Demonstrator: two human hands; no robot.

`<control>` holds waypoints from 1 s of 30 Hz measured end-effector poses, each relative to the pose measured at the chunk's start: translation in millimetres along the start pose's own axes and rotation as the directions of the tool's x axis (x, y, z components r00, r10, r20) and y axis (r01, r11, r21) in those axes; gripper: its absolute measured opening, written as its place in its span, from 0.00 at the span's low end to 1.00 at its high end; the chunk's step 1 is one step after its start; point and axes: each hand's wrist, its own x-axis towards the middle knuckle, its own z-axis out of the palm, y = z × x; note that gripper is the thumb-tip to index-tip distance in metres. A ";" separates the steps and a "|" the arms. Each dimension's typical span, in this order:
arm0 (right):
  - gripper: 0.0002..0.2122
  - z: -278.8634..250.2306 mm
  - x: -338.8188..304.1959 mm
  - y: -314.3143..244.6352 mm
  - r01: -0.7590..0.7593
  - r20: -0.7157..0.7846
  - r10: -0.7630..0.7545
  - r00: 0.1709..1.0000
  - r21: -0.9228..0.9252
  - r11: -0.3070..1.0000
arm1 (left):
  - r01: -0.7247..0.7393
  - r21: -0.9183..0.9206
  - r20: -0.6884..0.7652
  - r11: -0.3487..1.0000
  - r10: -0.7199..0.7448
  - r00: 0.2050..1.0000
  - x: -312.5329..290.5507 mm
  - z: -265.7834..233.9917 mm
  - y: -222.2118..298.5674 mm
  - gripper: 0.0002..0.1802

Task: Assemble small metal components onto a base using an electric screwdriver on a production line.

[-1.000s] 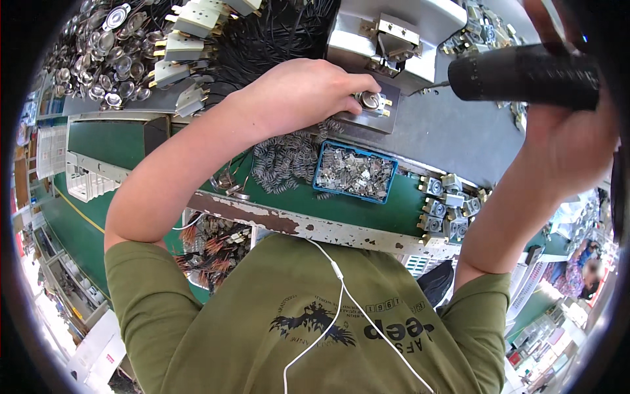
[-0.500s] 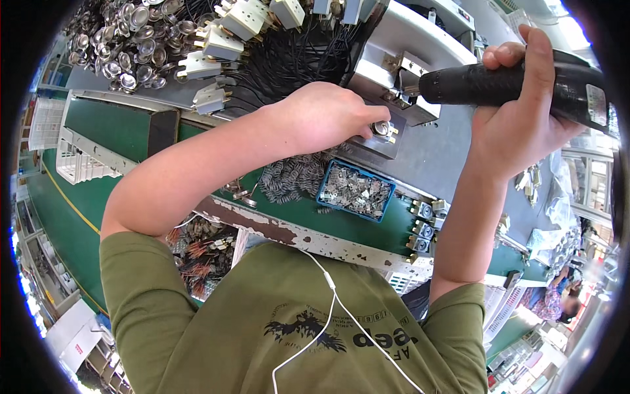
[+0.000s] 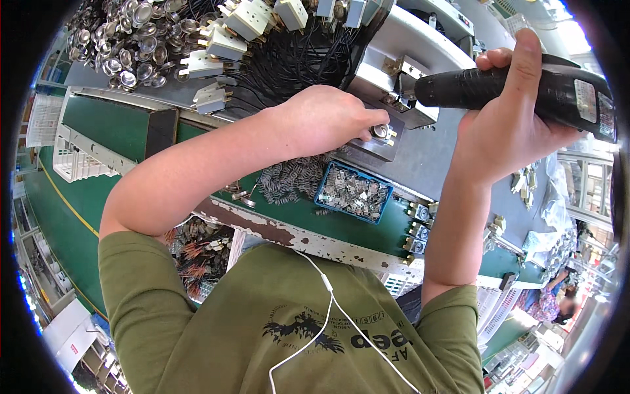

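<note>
My right hand [image 3: 502, 128] is wrapped round a black power screwdriver [image 3: 453, 89], held sideways. The screwdriver's nose points left at a silver metal box [image 3: 420, 117] with a slotted front; whether its bit touches the box is too small to tell. My left hand [image 3: 325, 118] pinches a small part with a round metal cup and brass prongs [image 3: 380, 131]. That part sits on a grey metal block [image 3: 377, 150] just in front of the box. Some of my left fingers are hidden behind the hand.
A blue tray [image 3: 348, 213] of small metal pieces lies nearer me, beside loose springs [image 3: 285, 180]. Several square assemblies [image 3: 415, 244] line the bench edge. Metal cups [image 3: 141, 49], pale plug housings [image 3: 246, 20] and black cables [image 3: 295, 62] pile up behind. A person [image 3: 546, 305] is far right.
My right hand and the screwdriver have shifted slightly left, with the screwdriver's nose nearer the metal box. My left hand stays at the part on the block.
</note>
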 end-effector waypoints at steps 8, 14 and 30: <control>0.29 24.3 -9.6 -3.5 0.120 -0.079 -0.124 0.989 -0.047 0.992 | -0.039 0.029 -0.078 0.999 0.041 0.996 -0.4 6.0 -3.5 0.19; 0.29 12.9 -3.9 0.9 0.117 -0.012 -0.118 0.993 -0.051 0.992 | -0.029 0.034 -0.073 0.999 0.032 0.997 0.5 7.2 -3.1 0.20; 0.23 -24.4 25.3 24.4 -0.080 0.290 0.046 0.956 0.105 0.991 | -0.078 0.033 -0.160 0.996 0.083 0.984 -0.9 14.8 -7.4 0.21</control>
